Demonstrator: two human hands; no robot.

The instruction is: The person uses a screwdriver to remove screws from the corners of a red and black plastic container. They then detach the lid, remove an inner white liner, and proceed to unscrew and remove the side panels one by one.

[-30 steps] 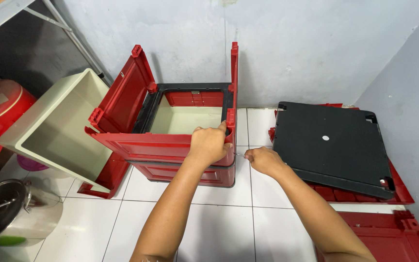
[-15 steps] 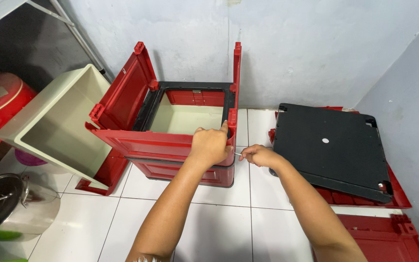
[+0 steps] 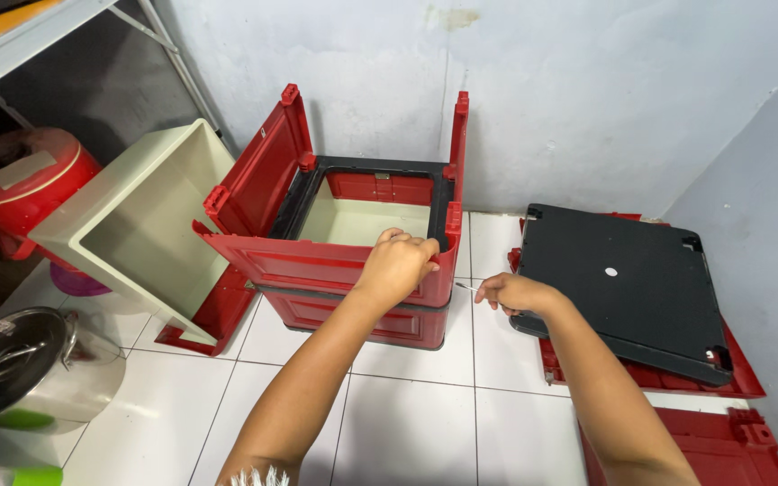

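White floor tiles [image 3: 407, 432] run up to a pale, stained wall [image 3: 587, 90] in a corner. On the floor near the wall stands a red plastic cabinet frame [image 3: 353, 270], partly put together: a low red base, a black inner frame [image 3: 373, 171] with a cream bottom showing through it, and red panels standing on the left, right and front sides.

The left hand [image 3: 398, 265] rests on the top edge of the front panel [image 3: 317, 261], fingers curled over the rim and gripping it. The right hand [image 3: 515, 292] hovers just right of the frame, fingers pinched on a small thin pale piece [image 3: 466, 287]; what it is cannot be told.

The frame looks like stiff, light moulded plastic, but the upright panels seem only loosely joined, so they may flex or tip if pushed sideways. The rim where the left hand sits looks the surest hold; the thin piece likely needs only a fingertip pinch.

A cream drawer [image 3: 128, 225] leans tilted against the left panel. A black square panel [image 3: 623, 288] with a small white dot at its middle lies over flat red panels [image 3: 731, 432] at the right. At the far left stand a red round container [image 3: 20, 180] bearing a pale rectangular label on its lid, and a steel pot [image 3: 20, 369].
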